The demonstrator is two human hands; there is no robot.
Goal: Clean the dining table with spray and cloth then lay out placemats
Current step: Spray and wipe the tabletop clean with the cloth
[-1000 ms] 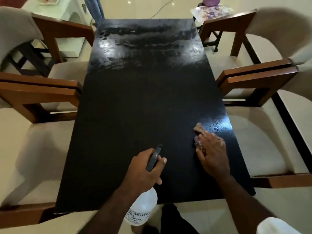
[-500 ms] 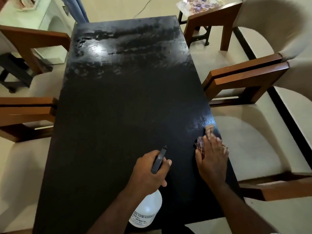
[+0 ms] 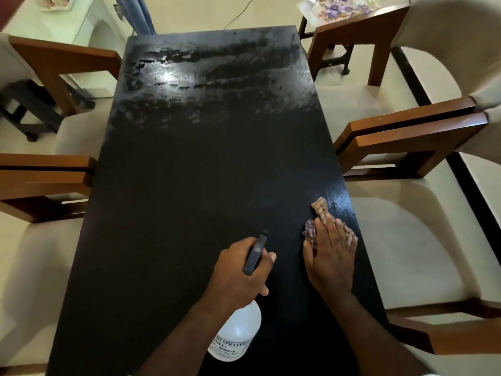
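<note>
Head view, looking down the length of a dark dining table (image 3: 206,169): a person is standing at its near end, the right hand (image 3: 329,256) lying flat with fingers spread and pressing a crumpled cloth (image 3: 311,229) against the top, close to the right edge. The cloth is poking out ahead and to the left of the fingertips. The left hand (image 3: 238,270) is wrapped tight around the neck of a white spray bottle (image 3: 235,335), held above the near end just beside the right hand, its dark nozzle (image 3: 254,252) aiming up the table's long axis. Streaky wet patches are shining at the far end, well apart from both hands and straight ahead; the middle looks dull. Wiping is likely to run forward along that axis, the cloth hand being the one already on the surface. Patterned placemats (image 3: 339,6) seem to be waiting on a chair (image 3: 363,31) by the far right corner.
</note>
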